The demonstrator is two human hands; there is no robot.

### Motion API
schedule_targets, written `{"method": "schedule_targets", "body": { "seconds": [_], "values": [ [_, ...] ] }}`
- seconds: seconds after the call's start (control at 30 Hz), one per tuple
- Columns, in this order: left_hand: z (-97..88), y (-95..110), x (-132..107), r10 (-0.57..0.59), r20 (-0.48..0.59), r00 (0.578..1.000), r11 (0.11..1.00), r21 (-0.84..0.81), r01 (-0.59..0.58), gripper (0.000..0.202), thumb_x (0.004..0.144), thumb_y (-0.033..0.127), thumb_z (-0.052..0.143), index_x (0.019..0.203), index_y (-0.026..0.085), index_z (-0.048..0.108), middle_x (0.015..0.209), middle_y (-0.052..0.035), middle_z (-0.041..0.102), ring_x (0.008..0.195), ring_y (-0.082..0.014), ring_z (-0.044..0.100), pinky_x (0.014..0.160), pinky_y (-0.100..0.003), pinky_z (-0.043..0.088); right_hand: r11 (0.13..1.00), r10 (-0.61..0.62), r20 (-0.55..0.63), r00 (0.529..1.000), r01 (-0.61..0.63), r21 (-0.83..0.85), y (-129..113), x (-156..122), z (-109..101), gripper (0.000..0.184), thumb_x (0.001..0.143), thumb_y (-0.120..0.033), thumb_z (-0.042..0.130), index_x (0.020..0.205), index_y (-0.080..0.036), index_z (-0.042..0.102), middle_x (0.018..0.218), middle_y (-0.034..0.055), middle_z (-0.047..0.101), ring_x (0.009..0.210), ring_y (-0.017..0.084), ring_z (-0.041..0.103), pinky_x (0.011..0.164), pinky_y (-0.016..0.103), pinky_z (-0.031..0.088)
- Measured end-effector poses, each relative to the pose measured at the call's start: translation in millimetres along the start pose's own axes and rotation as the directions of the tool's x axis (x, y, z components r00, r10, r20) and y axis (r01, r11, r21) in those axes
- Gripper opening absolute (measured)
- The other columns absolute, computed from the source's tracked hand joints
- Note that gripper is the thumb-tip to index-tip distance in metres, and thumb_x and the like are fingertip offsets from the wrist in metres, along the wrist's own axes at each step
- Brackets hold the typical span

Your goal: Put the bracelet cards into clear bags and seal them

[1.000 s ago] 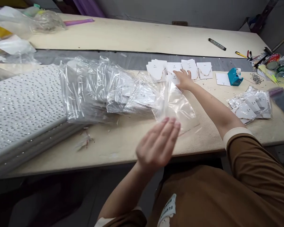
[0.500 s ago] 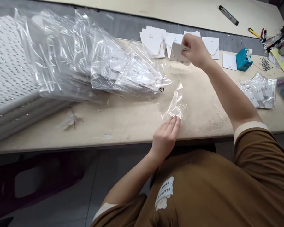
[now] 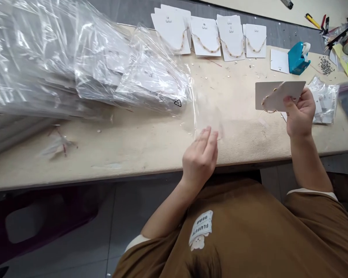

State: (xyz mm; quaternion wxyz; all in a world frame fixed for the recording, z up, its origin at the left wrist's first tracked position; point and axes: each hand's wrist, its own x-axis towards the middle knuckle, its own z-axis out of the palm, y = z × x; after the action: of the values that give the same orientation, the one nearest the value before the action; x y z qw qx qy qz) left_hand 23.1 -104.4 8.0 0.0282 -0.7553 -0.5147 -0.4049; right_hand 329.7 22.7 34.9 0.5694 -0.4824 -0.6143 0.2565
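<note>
My right hand [image 3: 303, 110] grips a white jewellery card [image 3: 265, 89], its thumb lying across the face. A thin beaded chain [image 3: 269, 96] hangs on that card and dips below its lower edge. At the near side of the table, my left hand [image 3: 200, 154] has its fingers bunched on the near end of a clear plastic bag [image 3: 205, 114]. The bag lies on the beige tabletop and is partly blurred; the left thumb is mostly hidden. Along the back stand several stacks of similar cards [image 3: 205, 36] with beaded chains.
Filled clear bags [image 3: 150, 73] are heaped at the left. To the right are a teal tape dispenser [image 3: 298, 58], a blank white card [image 3: 279, 61], small metal pieces [image 3: 326, 65] and bagged cards [image 3: 327, 102]. A yellow cutter [image 3: 312, 20] lies at the back right.
My right hand has carried a card from the back row to the right and nearer me, turning its chain side into view. My left hand stays at the bag, which has shifted shape.
</note>
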Motion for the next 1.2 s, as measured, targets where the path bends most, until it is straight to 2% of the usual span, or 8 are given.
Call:
{"method": "schedule_targets", "body": {
  "seconds": [0.13,0.23,0.33,0.47,0.6,0.8,1.0,1.2],
  "values": [
    [10.0,7,0,0.041,0.405,0.913,0.991,-0.133,0.014,0.041,0.102,0.038,0.054,0.132,0.011,0.063,0.153,-0.0225,0.049,0.145,-0.0397,0.045,0.114,-0.059,0.045,0.997,0.056,-0.140,0.989,-0.048,0.060,-1,-36,-19,0.030,0.084,-0.041,0.079,0.103,-0.028,0.059,0.100,-0.0017,0.066,0.098,0.016,0.069,0.092,0.037,0.060],
    [7.8,-4,9,0.075,0.532,0.843,0.951,-0.292,0.099,0.053,0.106,0.046,0.043,0.147,0.014,0.049,0.156,-0.0175,0.048,0.147,-0.0316,0.044,0.121,-0.055,0.039,0.995,0.063,-0.196,0.979,-0.046,0.089,-4,-57,-22,0.028,0.086,-0.036,0.077,0.109,-0.030,0.062,0.106,-0.0007,0.068,0.103,0.016,0.069,0.095,0.038,0.059],
    [4.0,-18,15,0.065,0.467,0.882,0.952,-0.293,0.086,0.048,0.103,0.043,0.050,0.144,0.018,0.052,0.153,-0.0143,0.052,0.142,-0.0299,0.050,0.118,-0.052,0.042,0.998,0.056,-0.196,0.979,-0.047,0.048,-8,-78,-20,0.028,0.086,-0.036,0.078,0.111,-0.029,0.067,0.105,0.0004,0.071,0.100,0.018,0.071,0.095,0.039,0.060],
    [3.0,-25,12,-0.001,0.366,0.931,0.986,-0.157,0.063,0.024,0.092,0.036,0.071,0.109,0.019,0.072,0.128,-0.0128,0.069,0.116,-0.0325,0.064,0.097,-0.050,0.054,0.988,0.107,-0.128,0.986,-0.120,-0.100,-19,-102,-24,0.023,0.085,-0.035,0.079,0.105,-0.024,0.075,0.096,0.0020,0.076,0.092,0.018,0.073,0.092,0.037,0.061],
    [5.2,-24,7,0.015,0.303,0.953,0.982,-0.183,0.043,0.010,0.095,0.024,0.066,0.096,0.019,0.074,0.110,-0.0090,0.074,0.099,-0.0249,0.068,0.084,-0.040,0.057,0.973,0.161,-0.107,0.981,-0.176,-0.149,-34,-114,-34,0.017,0.084,-0.031,0.080,0.100,-0.023,0.080,0.095,0.0026,0.080,0.090,0.017,0.075,0.088,0.033,0.062],
    [6.1,-25,6,0.006,0.283,0.959,0.980,-0.194,0.051,0.014,0.093,0.030,0.071,0.098,0.017,0.074,0.112,-0.0101,0.074,0.101,-0.0256,0.069,0.088,-0.040,0.058,0.997,-0.041,0.105,0.994,0.048,-0.068,-55,-126,-13,0.028,0.090,-0.016,0.071,0.112,-0.032,0.078,0.105,0.0002,0.081,0.097,0.020,0.078,0.089,0.038,0.065],
    [4.9,-26,5,-0.031,0.317,0.948,0.981,-0.173,0.089,0.013,0.096,0.029,0.066,0.098,0.020,0.075,0.115,-0.0082,0.074,0.104,-0.0242,0.070,0.091,-0.039,0.058,0.941,-0.306,0.558,0.771,0.332,0.058,-49,-128,16,0.044,0.096,-0.015,0.060,0.136,-0.031,0.065,0.128,0.0078,0.073,0.123,0.027,0.069,0.095,0.048,0.063],
    [5.4,-24,3,-0.035,0.285,0.958,0.991,-0.113,0.070,0.023,0.102,0.023,0.053,0.100,0.019,0.075,0.108,-0.0077,0.078,0.100,-0.0229,0.075,0.087,-0.035,0.061,0.864,-0.347,0.691,0.635,0.502,-0.028,-43,-129,11,0.045,0.101,-0.013,0.047,0.142,-0.026,0.059,0.133,0.0103,0.070,0.129,0.024,0.065,0.101,0.046,0.061]
  ]
}}
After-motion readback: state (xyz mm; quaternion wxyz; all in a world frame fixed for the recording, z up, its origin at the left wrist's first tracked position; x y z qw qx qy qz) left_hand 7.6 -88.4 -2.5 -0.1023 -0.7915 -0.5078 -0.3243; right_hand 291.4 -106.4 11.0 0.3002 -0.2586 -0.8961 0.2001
